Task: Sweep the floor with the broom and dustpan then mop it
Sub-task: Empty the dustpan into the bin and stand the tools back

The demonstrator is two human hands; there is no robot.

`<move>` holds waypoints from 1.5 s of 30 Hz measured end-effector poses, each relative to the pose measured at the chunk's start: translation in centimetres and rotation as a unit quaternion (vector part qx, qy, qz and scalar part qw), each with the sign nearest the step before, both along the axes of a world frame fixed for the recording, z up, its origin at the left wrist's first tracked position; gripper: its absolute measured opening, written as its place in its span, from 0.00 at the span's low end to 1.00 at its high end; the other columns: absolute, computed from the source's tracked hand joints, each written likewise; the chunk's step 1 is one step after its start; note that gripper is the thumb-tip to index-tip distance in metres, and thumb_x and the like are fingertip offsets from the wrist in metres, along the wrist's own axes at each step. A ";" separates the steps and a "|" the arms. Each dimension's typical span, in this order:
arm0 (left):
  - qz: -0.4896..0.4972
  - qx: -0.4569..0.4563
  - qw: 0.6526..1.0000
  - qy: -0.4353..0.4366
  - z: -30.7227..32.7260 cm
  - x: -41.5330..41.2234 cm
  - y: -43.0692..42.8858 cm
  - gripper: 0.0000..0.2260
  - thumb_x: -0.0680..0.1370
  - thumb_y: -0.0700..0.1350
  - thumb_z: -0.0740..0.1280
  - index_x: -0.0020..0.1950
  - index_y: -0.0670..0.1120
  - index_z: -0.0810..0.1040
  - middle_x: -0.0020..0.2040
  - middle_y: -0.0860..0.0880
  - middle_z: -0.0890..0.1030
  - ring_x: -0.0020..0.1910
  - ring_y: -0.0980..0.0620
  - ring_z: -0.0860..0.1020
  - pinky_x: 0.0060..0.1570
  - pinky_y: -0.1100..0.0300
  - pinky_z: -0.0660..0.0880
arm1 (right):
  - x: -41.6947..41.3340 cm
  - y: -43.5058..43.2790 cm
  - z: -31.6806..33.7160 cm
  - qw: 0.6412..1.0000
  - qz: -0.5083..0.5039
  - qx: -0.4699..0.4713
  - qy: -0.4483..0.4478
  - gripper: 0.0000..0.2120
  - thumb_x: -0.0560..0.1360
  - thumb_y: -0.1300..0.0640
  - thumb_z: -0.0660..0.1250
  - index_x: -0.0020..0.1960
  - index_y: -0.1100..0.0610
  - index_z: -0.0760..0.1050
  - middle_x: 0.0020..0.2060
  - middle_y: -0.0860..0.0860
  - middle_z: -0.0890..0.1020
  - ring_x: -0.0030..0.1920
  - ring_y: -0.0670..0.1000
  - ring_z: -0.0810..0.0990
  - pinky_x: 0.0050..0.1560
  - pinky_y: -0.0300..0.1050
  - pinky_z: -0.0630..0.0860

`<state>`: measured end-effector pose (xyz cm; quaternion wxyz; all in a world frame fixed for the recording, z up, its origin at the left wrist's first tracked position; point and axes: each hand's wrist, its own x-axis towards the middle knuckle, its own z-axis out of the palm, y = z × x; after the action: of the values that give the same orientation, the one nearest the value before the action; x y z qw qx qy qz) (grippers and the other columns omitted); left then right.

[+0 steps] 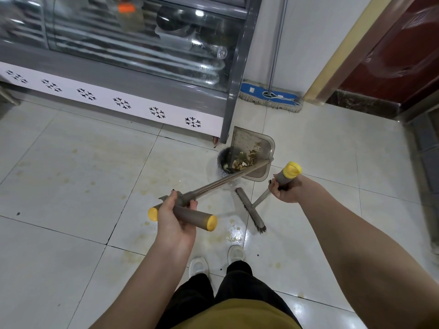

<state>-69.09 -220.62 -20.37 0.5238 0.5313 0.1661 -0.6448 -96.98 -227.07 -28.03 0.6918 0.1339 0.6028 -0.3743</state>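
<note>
Both my arms were stretched forward, elbows a bit bent. Left hand gripped dustpan by its crossbar handle, right hand was curled round broom handle just under yellow cap. Glass display cooler ahead, stained tile floor below. Mop leaned on wall right of cooler, well apart. Dustpan was tipped over small bin at cooler's corner, scraps piled at low edge. Broom head sat on floor nearby.

No legible text anywhere.
Mop label is blurring out; display case is showing only snowflake marks.
</note>
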 end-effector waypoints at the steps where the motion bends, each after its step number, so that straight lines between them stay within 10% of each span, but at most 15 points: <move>1: 0.004 0.004 1.000 0.006 0.0 0.1 0.1 0.08 0.78 0.45 0.66 0.42 0.42 0.74 0.48 0.44 0.76 0.64 0.40 0.74 0.61 0.56 0.74 | 0.0 0.0 0.0 1.000 0.001 0.001 0.004 0.14 0.81 0.58 0.54 0.37 0.61 0.66 0.21 0.57 0.73 0.17 0.51 0.73 0.17 0.33 0.70; 10: 0.030 0.029 0.999 0.023 -1.4 1.1 -0.6 0.14 0.77 0.54 0.66 0.50 0.42 0.73 0.68 0.42 0.73 0.61 0.41 0.75 0.47 0.61 0.79 | 0.7 -0.1 0.1 1.000 0.015 0.006 0.019 0.14 0.81 0.58 0.55 0.37 0.61 0.67 0.21 0.57 0.73 0.17 0.51 0.74 0.17 0.34 0.70; 26: 0.072 0.065 0.994 0.040 -0.3 2.6 -1.1 0.14 0.80 0.52 0.63 0.42 0.43 0.71 0.53 0.45 0.76 0.63 0.38 0.74 0.41 0.62 0.78 | 2.4 -0.2 -0.7 0.999 0.025 0.022 -0.004 0.15 0.81 0.58 0.53 0.38 0.63 0.68 0.21 0.58 0.74 0.17 0.51 0.74 0.17 0.34 0.70; 32: 0.102 0.065 0.990 0.074 1.0 2.2 -2.0 0.14 0.80 0.51 0.63 0.42 0.42 0.68 0.45 0.41 0.75 0.48 0.43 0.78 0.29 0.64 0.78 | 3.0 -0.6 -0.3 0.999 0.040 0.017 0.010 0.15 0.81 0.59 0.53 0.38 0.62 0.67 0.21 0.58 0.73 0.17 0.51 0.73 0.16 0.34 0.69; 39: 0.136 0.060 0.985 0.086 -0.2 4.8 0.2 0.14 0.81 0.50 0.61 0.56 0.39 0.68 0.47 0.37 0.75 0.58 0.44 0.79 0.30 0.63 0.80 | 2.8 -0.5 -0.8 0.998 0.050 0.030 0.003 0.14 0.81 0.58 0.54 0.39 0.62 0.68 0.22 0.58 0.74 0.17 0.51 0.74 0.17 0.34 0.70; 45: 0.148 0.067 0.984 0.066 -0.8 5.6 0.3 0.14 0.81 0.50 0.60 0.46 0.39 0.69 0.46 0.40 0.75 0.51 0.43 0.80 0.61 0.53 0.75 | 3.6 -0.4 -1.3 0.995 0.087 0.039 0.013 0.13 0.80 0.58 0.56 0.39 0.61 0.67 0.21 0.58 0.74 0.17 0.51 0.74 0.16 0.34 0.70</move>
<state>-63.44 -220.35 -21.21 0.5643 0.4911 0.3201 -0.5813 -93.42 -227.50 -29.36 0.7080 0.1029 0.6352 -0.2910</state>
